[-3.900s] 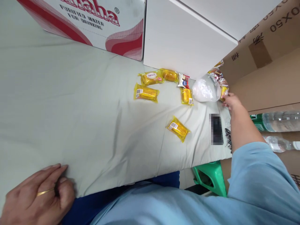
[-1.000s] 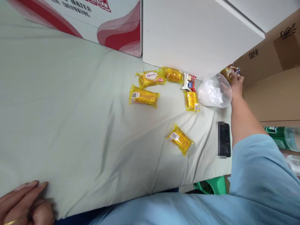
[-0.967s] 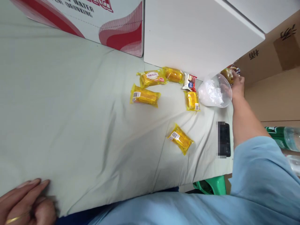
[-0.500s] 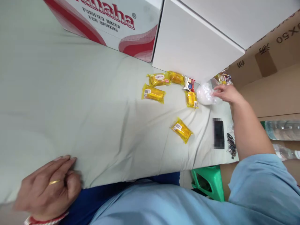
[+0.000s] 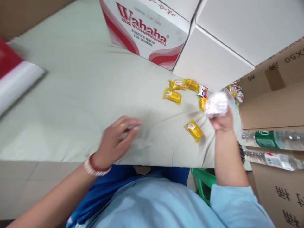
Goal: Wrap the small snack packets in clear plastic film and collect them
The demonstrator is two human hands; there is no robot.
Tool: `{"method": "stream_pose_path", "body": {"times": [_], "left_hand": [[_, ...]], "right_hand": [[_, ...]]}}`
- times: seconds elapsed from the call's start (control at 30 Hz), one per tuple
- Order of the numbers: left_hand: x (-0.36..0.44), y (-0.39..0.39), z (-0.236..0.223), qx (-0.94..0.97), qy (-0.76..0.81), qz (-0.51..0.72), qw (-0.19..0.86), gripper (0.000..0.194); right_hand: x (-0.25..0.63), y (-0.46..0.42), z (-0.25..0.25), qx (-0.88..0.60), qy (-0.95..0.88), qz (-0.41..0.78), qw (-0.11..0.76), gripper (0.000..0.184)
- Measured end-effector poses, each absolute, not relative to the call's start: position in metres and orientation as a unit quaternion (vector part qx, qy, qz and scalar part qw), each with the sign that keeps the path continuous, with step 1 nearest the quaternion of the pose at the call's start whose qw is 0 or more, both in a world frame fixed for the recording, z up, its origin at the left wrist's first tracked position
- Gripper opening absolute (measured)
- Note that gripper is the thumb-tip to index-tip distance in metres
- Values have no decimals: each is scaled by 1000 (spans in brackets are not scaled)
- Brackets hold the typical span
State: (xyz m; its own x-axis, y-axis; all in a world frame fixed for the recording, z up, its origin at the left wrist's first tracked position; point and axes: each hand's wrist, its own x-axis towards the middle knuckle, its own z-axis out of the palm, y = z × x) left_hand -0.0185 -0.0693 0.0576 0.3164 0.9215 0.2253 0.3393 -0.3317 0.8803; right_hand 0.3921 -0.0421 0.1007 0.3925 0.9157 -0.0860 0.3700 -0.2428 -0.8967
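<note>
My right hand [image 5: 222,122] is closed around a crinkled white plastic bag [image 5: 216,104], blurred by motion and lifted over the table's right side. Beside it lie a yellow-wrapped snack cake [image 5: 202,103] and a small red-and-white packet [image 5: 202,91]. Another yellow-wrapped cake [image 5: 194,130] rests nearer the front edge, with several more along the back, such as one cake [image 5: 172,96] with a barcode. My left hand [image 5: 118,139] hovers over the cloth in the middle, fingers half bent and thumb apart, with nothing seen in it.
Behind the cakes stand a Wahaha water carton [image 5: 142,34] and white boxes [image 5: 211,57]. Colourful packets [image 5: 236,93] lie at the back right corner. Clear bottles [image 5: 273,139] are off the right edge, beside brown cartons [image 5: 273,107]. A green stool [image 5: 204,182] stands below. A red-and-white object [image 5: 16,72] is at left.
My right hand has picked up the plastic bag and drawn it toward me. My left hand has come from the front left edge to mid-table. The view has shifted left.
</note>
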Motion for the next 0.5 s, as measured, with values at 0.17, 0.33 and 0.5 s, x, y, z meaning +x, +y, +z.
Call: {"method": "stream_pose_path", "body": {"times": [0.17, 0.33, 0.5], "left_hand": [[55, -19, 33, 596, 350, 348, 633, 41], [69, -9, -6, 526, 358, 379, 671, 47], [62, -12, -8, 591, 344, 358, 636, 30]], "right_hand": [[259, -53, 21, -619, -400, 453, 502, 34], [228, -48, -13, -634, -434, 336, 544, 33], [237, -50, -16, -614, -444, 366, 540, 30]]}}
